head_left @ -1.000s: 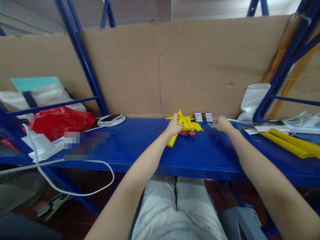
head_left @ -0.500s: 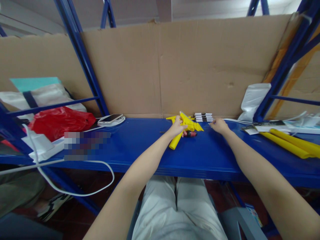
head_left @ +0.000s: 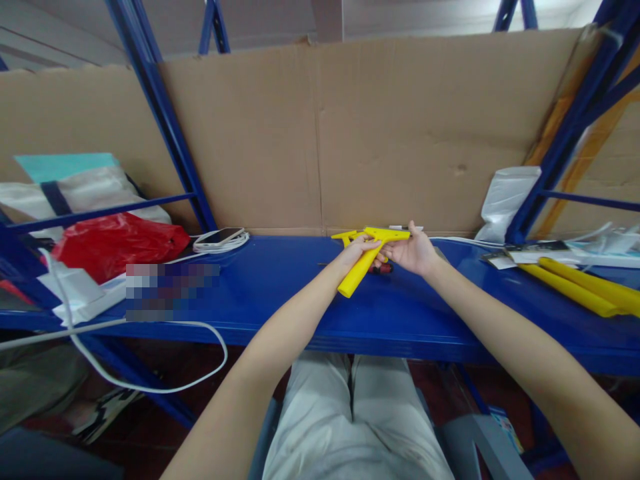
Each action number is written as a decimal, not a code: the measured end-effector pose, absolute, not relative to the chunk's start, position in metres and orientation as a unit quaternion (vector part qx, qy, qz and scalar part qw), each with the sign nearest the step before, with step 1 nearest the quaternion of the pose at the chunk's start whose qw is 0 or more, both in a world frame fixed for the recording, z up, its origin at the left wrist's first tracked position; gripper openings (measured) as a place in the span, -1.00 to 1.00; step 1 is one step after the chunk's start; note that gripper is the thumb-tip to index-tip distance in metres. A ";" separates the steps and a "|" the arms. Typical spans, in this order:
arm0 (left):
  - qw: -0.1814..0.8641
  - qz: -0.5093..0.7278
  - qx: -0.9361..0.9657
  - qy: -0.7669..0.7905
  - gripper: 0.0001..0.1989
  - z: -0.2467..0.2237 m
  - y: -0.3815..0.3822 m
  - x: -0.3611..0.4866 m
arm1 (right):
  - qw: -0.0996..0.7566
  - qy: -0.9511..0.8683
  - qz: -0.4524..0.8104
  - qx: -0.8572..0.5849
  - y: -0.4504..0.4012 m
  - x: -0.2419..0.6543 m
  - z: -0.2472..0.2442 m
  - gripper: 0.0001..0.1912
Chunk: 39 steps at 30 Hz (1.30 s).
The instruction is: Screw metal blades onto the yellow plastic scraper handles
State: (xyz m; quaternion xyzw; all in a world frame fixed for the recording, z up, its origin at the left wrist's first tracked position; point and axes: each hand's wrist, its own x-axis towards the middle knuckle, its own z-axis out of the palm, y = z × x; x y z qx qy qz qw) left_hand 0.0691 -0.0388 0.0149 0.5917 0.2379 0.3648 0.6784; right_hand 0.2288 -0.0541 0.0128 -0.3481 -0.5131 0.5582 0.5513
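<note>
A yellow T-shaped scraper (head_left: 357, 275) is tilted above the blue bench, its thick handle pointing down toward me. My left hand (head_left: 359, 250) is closed round the upper handle, near the crosspiece. At the right end of the crosspiece is my right hand (head_left: 414, 253), its thumb up by the end and its fingers reaching beneath the head. Whether it also holds something small cannot be seen. Behind both hands lies a screwdriver (head_left: 385, 269) with a red and black handle, partly covered. Another yellow T-shaped piece (head_left: 345, 236) lies at the back, partly hidden.
White banded packets (head_left: 407, 227) at the back are mostly hidden. Yellow tubes (head_left: 575, 290) and a white pouch (head_left: 507, 203) are on the right. A phone (head_left: 225, 236) on coiled cable, a red bag (head_left: 120, 243) and a white cable (head_left: 220, 360) are on the left. Cardboard (head_left: 320, 133) stands behind.
My right hand has moved left from the white packets to the yellow scraper. The scraper's head has turned so its crosspiece lies nearly level, still in my left hand.
</note>
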 end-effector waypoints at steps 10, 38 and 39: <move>0.691 0.353 0.576 0.257 -0.75 0.021 -0.045 0.067 | 0.546 -0.531 0.564 -0.317 -0.056 0.222 0.012 -0.32; 0.092 0.356 0.872 0.324 -0.35 0.007 -0.039 0.048 | 0.555 -0.396 0.422 -0.598 -0.016 0.327 -0.007 -0.17; 0.088 0.347 0.875 0.325 -0.34 0.005 -0.039 0.049 | 0.554 -0.397 0.422 -0.597 -0.015 0.327 -0.008 -0.17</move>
